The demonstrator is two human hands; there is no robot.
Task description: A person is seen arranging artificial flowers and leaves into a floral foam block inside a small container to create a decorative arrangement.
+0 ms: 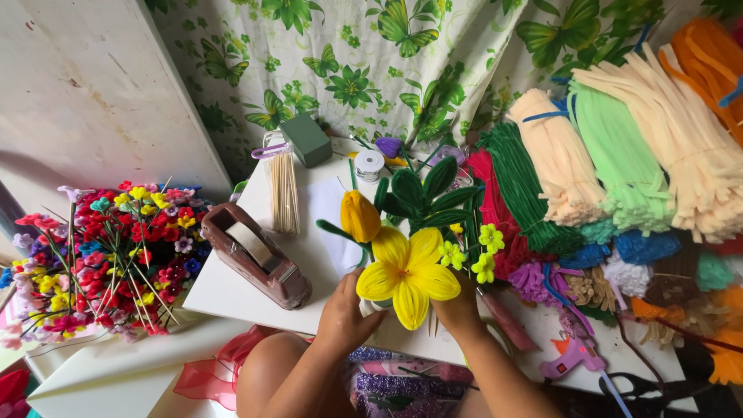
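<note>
A large yellow pipe-cleaner flower (405,272) stands upright at the front of the small white table (232,290). My left hand (344,313) grips its base from the left and my right hand (458,310) holds it from the right. Beside the bloom are a closed yellow bud (360,216), dark green looped leaves (424,195) and small lime-yellow blossoms (474,252), all on the same bunch. What lies under the bloom between my hands is hidden.
A brown tape dispenser (258,256) lies at left, with wooden skewers (285,193), a green block (306,140) and a wire spool (369,163) behind. Bundles of pipe cleaners (619,162) fill the right. A pink glue gun (576,351) lies front right. Finished small flowers (108,255) stand far left.
</note>
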